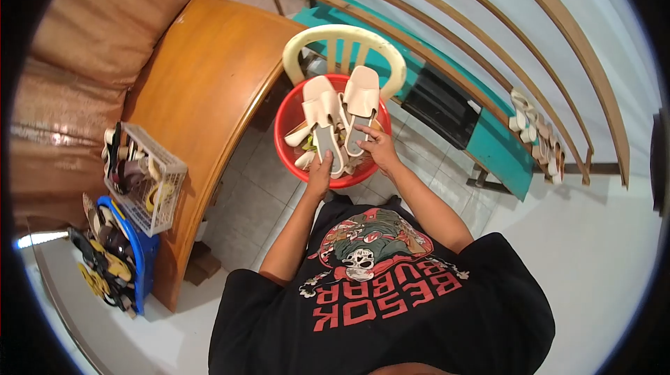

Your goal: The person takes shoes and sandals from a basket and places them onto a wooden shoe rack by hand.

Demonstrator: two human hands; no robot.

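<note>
My left hand is closed on the heel end of a cream slingback sandal, thumb on its grey insole. My right hand grips the matching sandal by its heel part, fingers across the insole. Both sandals point away from me, side by side, soles down and toes at the far end. Under them is a round red plastic basket with more light-coloured shoes inside, partly hidden by the pair I hold.
The basket rests on a cream plastic chair. To the left stands a wooden table carrying a white crate and a blue basket of shoes. At right, a green bench holds a black tray; several shoes line a wooden rail.
</note>
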